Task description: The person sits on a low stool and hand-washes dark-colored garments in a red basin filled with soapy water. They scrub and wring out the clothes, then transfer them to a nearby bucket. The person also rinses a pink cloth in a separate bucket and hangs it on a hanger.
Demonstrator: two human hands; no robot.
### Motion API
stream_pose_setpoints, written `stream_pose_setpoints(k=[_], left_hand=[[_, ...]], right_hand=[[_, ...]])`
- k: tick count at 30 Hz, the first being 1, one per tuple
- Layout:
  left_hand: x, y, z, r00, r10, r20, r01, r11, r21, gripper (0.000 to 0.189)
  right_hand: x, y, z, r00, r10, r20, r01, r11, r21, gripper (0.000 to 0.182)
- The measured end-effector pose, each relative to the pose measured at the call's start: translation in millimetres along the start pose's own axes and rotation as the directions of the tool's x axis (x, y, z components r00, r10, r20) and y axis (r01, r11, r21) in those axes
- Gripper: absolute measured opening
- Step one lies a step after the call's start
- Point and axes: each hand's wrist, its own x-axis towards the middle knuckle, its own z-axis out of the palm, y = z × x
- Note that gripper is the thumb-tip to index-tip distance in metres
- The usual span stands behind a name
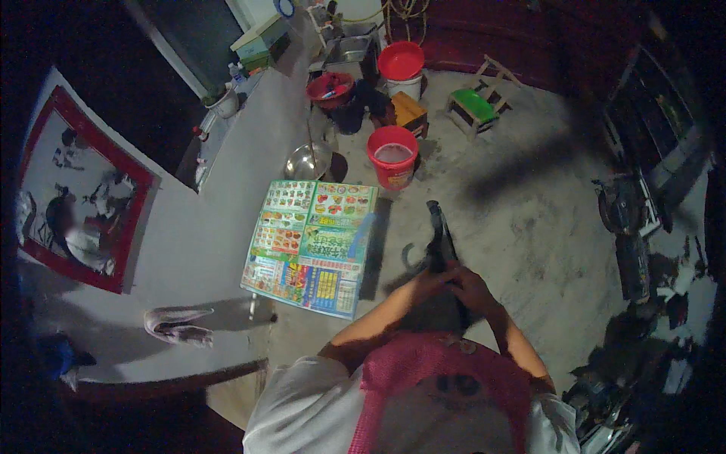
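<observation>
Close together in front of my body are my left hand (434, 282) and my right hand (469, 288), beside a long dark object (441, 238) that looks like a handle or a tool. Shadow hides the fingers, so their grip cannot be made out. A small table covered with a bright printed sheet (334, 249) stands to the left of my hands. Beyond it a red bucket (392, 164) with liquid rests on the concrete floor. I wear an apron (448, 397) with a dark red border.
A steel basin (309, 162), a red basin on a dark bucket (330, 91), another red basin (401, 59), a wooden stool (409, 112) and a green-seated chair (475, 106) stand ahead. A framed mirror (136, 227) is on the left; a dark two-wheeler (629, 238) stands right.
</observation>
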Motion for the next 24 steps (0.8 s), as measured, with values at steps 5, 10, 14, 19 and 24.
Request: stream_pose_setpoints(k=[5,10,14,19,24], left_hand=[[73,0,-14,0.996,0.011,-0.086,-0.019,0.995,-0.097,0.027],[144,30,-44,0.980,-0.061,-0.191,0.008,0.963,-0.269,0.028],[189,96,-68,0.983,-0.003,-0.184,-0.042,0.969,-0.243,0.026],[274,155,-142,0.953,0.114,-0.282,-0.237,0.860,-0.453,0.016],[345,206,-243,0.913,0.221,-0.342,-0.393,0.702,-0.594,0.015]], right_hand=[[39,28,-40,0.996,0.080,-0.048,-0.080,0.997,0.003,0.037],[109,56,-76,0.994,0.099,0.048,-0.098,0.995,-0.017,0.042],[187,69,-109,0.998,0.033,0.061,-0.028,0.996,-0.089,0.041],[303,88,-144,0.998,0.034,0.048,-0.032,0.999,-0.042,0.038],[399,171,-153,0.997,0.065,0.028,-0.062,0.995,-0.075,0.028]])
